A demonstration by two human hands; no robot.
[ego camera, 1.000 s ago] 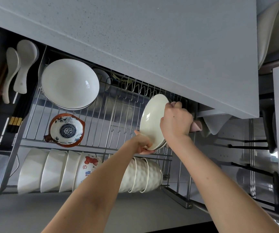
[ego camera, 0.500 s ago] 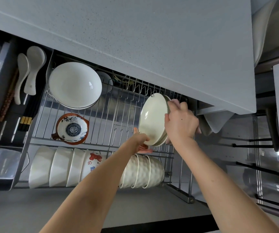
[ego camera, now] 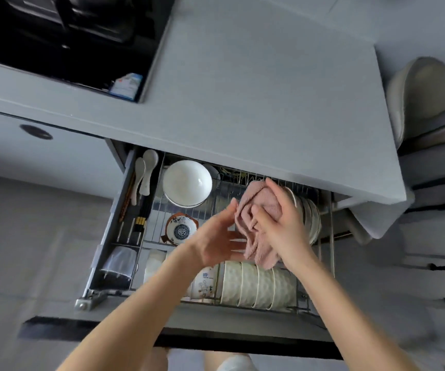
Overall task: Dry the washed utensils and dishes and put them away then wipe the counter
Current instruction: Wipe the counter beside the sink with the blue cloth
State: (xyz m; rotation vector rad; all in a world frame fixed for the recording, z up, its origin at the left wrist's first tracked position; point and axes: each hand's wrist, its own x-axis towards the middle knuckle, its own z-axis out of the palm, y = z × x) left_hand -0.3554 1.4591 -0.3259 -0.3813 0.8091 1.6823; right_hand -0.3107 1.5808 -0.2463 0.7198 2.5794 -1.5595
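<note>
A pink cloth (ego camera: pixel 256 223) hangs bunched over the open dish drawer (ego camera: pixel 100 266), and my right hand (ego camera: pixel 283 226) grips it. My left hand (ego camera: pixel 216 239) is beside the cloth with its fingers spread and straight, touching the cloth's left edge. Cream plates (ego camera: pixel 311 218) stand on edge in the wire rack just right of my right hand. A row of white ribbed bowls (ego camera: pixel 258 285) stands on edge in the front of the drawer. A white bowl (ego camera: pixel 186 183) and a small blue-patterned bowl (ego camera: pixel 181 230) sit at the back left.
White spoons (ego camera: pixel 146 170) and chopsticks (ego camera: pixel 141 218) lie in the drawer's left compartment. The grey counter (ego camera: pixel 256 89) overhangs the drawer. A black hob (ego camera: pixel 63 36) is at the top left. More dishes (ego camera: pixel 416 97) stand at the far right, and a white towel (ego camera: pixel 371 218) hangs below the counter corner.
The cream plate left both hands and now stands in the rack. My right hand now holds the pink cloth in plain view, and my left hand has opened beside it. The view has pulled back.
</note>
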